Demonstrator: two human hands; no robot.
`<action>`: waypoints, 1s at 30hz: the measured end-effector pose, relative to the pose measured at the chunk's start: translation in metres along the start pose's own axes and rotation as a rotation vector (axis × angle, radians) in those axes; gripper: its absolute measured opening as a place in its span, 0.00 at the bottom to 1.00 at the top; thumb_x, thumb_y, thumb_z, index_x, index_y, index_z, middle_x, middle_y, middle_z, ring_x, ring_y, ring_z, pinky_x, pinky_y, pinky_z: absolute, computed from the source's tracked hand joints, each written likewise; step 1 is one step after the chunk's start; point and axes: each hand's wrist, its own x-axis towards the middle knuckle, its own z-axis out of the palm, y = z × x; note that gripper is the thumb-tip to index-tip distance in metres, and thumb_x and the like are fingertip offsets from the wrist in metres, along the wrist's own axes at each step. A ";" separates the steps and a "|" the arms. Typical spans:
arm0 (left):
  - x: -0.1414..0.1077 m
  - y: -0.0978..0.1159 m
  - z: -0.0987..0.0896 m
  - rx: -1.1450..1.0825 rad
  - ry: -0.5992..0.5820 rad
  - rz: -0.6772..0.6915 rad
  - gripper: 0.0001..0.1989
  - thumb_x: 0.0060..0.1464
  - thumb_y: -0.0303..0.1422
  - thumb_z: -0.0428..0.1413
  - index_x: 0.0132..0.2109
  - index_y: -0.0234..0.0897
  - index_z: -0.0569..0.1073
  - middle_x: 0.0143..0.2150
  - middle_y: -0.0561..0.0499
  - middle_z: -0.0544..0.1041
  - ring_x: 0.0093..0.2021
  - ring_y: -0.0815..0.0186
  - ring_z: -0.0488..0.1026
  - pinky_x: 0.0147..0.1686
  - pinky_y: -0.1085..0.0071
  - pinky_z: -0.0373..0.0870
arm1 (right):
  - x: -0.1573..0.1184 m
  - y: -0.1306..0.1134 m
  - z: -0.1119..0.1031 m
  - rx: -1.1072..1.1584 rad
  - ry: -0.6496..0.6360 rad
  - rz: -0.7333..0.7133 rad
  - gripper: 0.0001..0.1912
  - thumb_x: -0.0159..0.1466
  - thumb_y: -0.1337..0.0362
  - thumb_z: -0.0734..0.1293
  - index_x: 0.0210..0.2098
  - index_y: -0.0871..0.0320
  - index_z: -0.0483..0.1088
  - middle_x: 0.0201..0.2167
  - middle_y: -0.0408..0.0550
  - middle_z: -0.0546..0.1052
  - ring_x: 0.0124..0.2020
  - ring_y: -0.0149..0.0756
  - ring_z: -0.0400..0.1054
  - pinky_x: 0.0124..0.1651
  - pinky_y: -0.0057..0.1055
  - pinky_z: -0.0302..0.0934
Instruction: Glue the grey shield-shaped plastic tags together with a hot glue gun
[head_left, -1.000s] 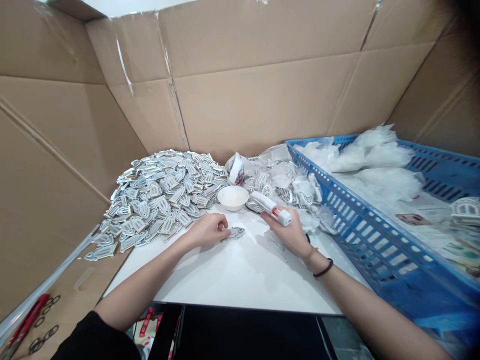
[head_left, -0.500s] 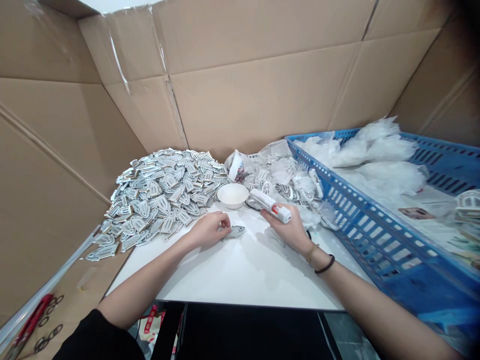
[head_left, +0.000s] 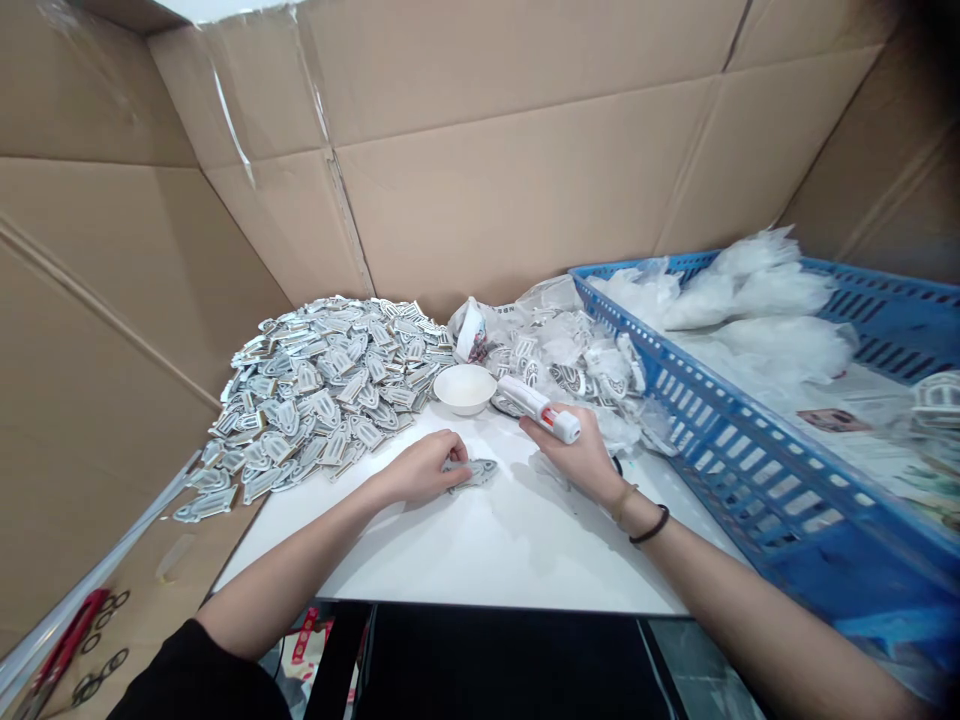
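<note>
My left hand (head_left: 433, 466) is closed, thumb and fingertips pinching the near end of a flat grey-and-white cutout piece (head_left: 481, 470) on the white table. The piece's pointed end faces right, and my fingers hide the rest. My right hand (head_left: 579, 452) is wrapped round a white handheld tool (head_left: 534, 402) with a red-orange part on its side. Its long body slants up and left, with the far end close to a white bowl (head_left: 465, 388). Some clear plastic shows beneath my right hand.
A large heap of similar cutout pieces (head_left: 330, 380) lies left of the bowl. Behind my right hand are bagged pieces (head_left: 577, 365). A blue plastic basket (head_left: 720, 430) with filled clear bags (head_left: 757, 300) stands right. Red-handled scissors (head_left: 71, 640) lie lower left. Cardboard walls (head_left: 525, 180) surround the table.
The cutout piece has shifted slightly to the right and down under my left hand, whose fingers have moved a little with it. My right hand and the white tool are almost unmoved.
</note>
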 end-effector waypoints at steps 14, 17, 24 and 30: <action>-0.008 0.017 -0.019 -0.016 0.017 0.134 0.15 0.56 0.43 0.59 0.45 0.38 0.70 0.47 0.46 0.75 0.44 0.60 0.70 0.45 0.66 0.65 | 0.000 -0.001 -0.001 0.016 -0.002 -0.003 0.21 0.59 0.54 0.66 0.18 0.52 0.53 0.16 0.40 0.60 0.19 0.32 0.52 0.24 0.32 0.45; -0.010 0.024 -0.024 0.095 -0.040 0.290 0.15 0.54 0.42 0.62 0.43 0.38 0.71 0.46 0.46 0.74 0.47 0.58 0.69 0.47 0.65 0.65 | 0.000 0.001 0.000 0.019 -0.006 0.006 0.21 0.59 0.54 0.67 0.18 0.52 0.54 0.16 0.40 0.60 0.19 0.32 0.53 0.24 0.32 0.45; -0.007 0.019 -0.010 0.107 0.013 0.337 0.08 0.62 0.35 0.52 0.36 0.38 0.72 0.35 0.49 0.75 0.35 0.66 0.70 0.37 0.70 0.63 | 0.001 0.001 0.001 -0.003 -0.001 -0.001 0.21 0.59 0.54 0.66 0.18 0.52 0.52 0.16 0.40 0.60 0.19 0.32 0.52 0.25 0.33 0.45; 0.016 0.013 -0.020 -0.048 0.483 0.147 0.13 0.62 0.41 0.53 0.33 0.38 0.70 0.25 0.54 0.69 0.26 0.69 0.64 0.30 0.72 0.61 | 0.000 -0.004 -0.002 0.004 -0.021 0.002 0.20 0.59 0.53 0.66 0.18 0.52 0.54 0.16 0.41 0.60 0.19 0.32 0.53 0.25 0.33 0.46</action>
